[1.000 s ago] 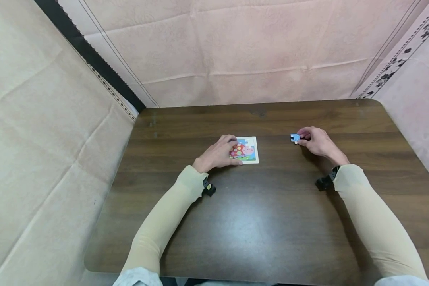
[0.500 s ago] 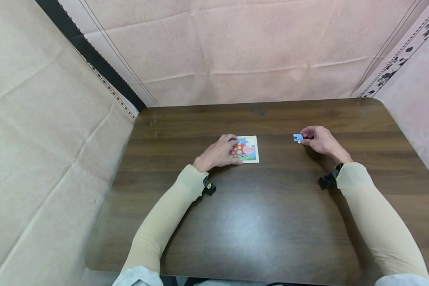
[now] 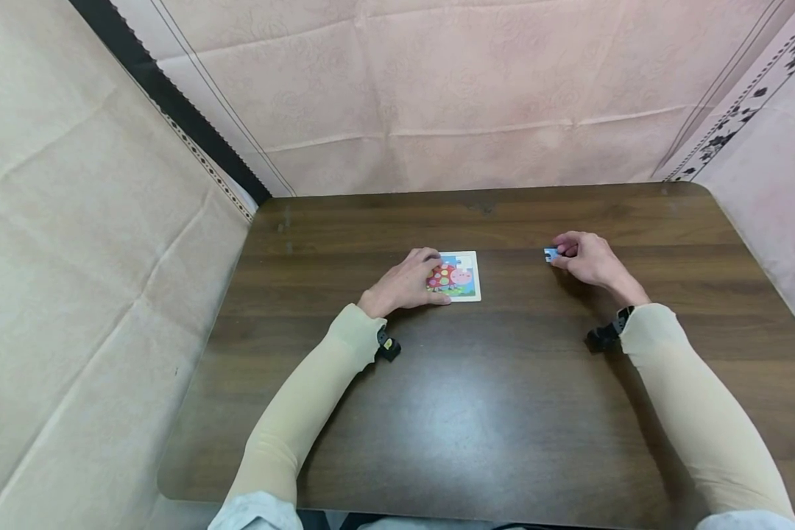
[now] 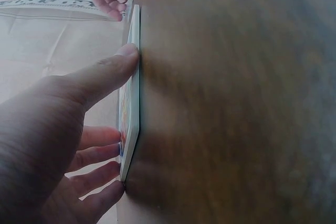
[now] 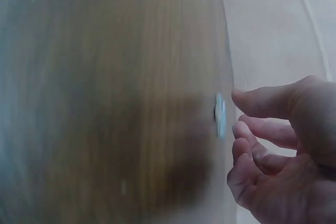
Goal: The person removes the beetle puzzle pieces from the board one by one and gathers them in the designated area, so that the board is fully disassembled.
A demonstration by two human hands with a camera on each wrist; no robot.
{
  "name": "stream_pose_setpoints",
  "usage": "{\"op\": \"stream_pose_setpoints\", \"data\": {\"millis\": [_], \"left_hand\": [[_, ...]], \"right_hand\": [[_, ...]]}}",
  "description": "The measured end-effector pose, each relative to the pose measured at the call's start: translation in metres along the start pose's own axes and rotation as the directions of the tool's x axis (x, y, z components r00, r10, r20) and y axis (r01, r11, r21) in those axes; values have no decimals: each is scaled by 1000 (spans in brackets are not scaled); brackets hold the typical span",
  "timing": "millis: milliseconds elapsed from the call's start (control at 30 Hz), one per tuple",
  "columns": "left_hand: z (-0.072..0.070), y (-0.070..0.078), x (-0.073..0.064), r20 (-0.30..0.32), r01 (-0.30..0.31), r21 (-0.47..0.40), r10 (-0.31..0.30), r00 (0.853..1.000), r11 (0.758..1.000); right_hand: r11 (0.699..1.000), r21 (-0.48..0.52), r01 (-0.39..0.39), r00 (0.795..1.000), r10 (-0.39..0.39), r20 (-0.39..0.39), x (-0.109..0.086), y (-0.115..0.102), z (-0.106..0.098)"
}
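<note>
A small jigsaw puzzle in a white frame lies flat on the brown table, its picture showing a pink pig and a red spotted shape. My left hand holds it by the left side, thumb on the near edge and fingers at the far side; the left wrist view shows its rim edge-on. Farther right, a light-blue puzzle piece lies on the table beside the fingertips of my right hand. In the right wrist view a narrow gap shows between this piece and the thumb and fingers.
The wooden table has its far edge close behind both hands. Pale cloth hangs behind it and at both sides. Each wrist wears a small black camera, such as the right one.
My right hand shifted slightly right with the puzzle piece beside it, then came back a little to the left, covering more of the piece. The left hand and the puzzle stay put.
</note>
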State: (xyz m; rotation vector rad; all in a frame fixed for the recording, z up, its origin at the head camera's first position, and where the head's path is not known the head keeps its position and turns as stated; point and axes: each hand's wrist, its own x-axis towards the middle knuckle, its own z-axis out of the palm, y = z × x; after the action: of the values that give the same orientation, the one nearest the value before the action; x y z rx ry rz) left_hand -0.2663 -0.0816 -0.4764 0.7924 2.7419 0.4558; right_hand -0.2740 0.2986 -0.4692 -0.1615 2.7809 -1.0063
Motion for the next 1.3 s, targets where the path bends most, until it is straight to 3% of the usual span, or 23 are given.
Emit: {"op": "stream_pose_setpoints", "data": {"millis": [467,733,1000,1300], "left_hand": [[-2,0,0,-4,4,-21,-4,1000,1000],[-2,-1,1,13,21,-33,-20,1000,999],[-2,-1,1,12,6,-34,-5,1000,999],[-1,0,0,11,-9,-28,9,1000,1000]], "right_hand": [[992,-11,127,990,-127,62,5,-64,46],[984,1,180,977,-179,113,11,-89,69],[976,-19,216,967,-212,140,16,-97,83],[980,-53,193,969,-182,168,20,-100,86]]}}
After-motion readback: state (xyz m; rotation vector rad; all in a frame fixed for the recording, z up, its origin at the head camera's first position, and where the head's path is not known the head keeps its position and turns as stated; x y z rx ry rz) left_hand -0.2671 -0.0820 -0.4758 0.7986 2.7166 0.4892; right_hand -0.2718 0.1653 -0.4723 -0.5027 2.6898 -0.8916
